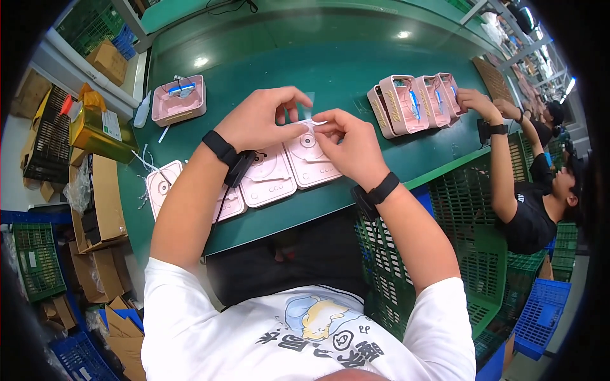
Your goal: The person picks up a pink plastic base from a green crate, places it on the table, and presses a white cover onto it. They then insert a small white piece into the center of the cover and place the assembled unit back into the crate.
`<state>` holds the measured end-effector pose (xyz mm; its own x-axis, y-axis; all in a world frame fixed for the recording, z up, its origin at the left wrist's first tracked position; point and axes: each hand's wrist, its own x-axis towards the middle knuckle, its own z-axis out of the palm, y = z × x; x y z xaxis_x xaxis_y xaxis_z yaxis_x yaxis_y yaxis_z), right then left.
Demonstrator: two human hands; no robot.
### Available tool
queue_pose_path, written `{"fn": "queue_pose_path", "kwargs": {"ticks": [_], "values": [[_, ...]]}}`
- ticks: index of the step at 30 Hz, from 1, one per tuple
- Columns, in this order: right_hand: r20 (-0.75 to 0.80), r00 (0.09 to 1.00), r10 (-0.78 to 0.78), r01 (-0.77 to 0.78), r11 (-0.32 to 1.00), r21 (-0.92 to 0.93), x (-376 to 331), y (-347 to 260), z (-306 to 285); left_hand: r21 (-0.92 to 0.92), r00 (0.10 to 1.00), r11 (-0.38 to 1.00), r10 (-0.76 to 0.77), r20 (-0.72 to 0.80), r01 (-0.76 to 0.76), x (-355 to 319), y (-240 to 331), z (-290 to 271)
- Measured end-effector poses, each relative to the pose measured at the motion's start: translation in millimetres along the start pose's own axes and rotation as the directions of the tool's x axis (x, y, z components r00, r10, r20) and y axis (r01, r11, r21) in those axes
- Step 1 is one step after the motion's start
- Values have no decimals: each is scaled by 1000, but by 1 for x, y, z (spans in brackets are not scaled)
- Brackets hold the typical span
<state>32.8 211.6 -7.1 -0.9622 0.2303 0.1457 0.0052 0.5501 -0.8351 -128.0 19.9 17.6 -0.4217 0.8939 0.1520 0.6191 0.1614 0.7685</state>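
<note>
My left hand (264, 120) and my right hand (352, 143) meet over the far edge of a pink plastic panel (309, 166). Both are closed, thumb and fingertips pinching a small, thin white strip (310, 123) between them; its exact kind is too small to make out. Just beyond the fingertips shows a clear, film-like piece (309, 101). The panel has a round recess with a dark-centred hub. Beside it lies a matching pink panel (270, 184), and more such panels sit leftward, partly hidden under my left forearm.
A pink open housing (179, 113) with a blue part inside stands at the back left, near a white bottle (142, 111). Several similar housings (403, 114) stand at the right, beside a co-worker's hand (476, 105). White cords (149, 164) lie by the left panel. Green crates (467, 254) are at my right.
</note>
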Motion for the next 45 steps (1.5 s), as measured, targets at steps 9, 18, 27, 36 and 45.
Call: {"fn": "queue_pose_path", "kwargs": {"ticks": [9,18,27,36,45], "values": [[53,979,-196,203,947,-248,-12,-6,-6,187,975,960,-220,39,209,-3,-9,-5],[92,970,-226,243,929,-281,-11,-8,-10,44,991,998,-59,122,54,-11,-6,-13],[145,893,-425,443,781,-440,-7,-4,2,-88,982,996,-15,188,32,-12,-2,1],[108,913,-394,400,809,-430,-7,-9,4,-5,993,997,-76,88,77,-6,-6,4],[128,960,-250,274,933,-233,-3,-15,-4,282,998,959,47,-40,-34,-39,26,22]]}}
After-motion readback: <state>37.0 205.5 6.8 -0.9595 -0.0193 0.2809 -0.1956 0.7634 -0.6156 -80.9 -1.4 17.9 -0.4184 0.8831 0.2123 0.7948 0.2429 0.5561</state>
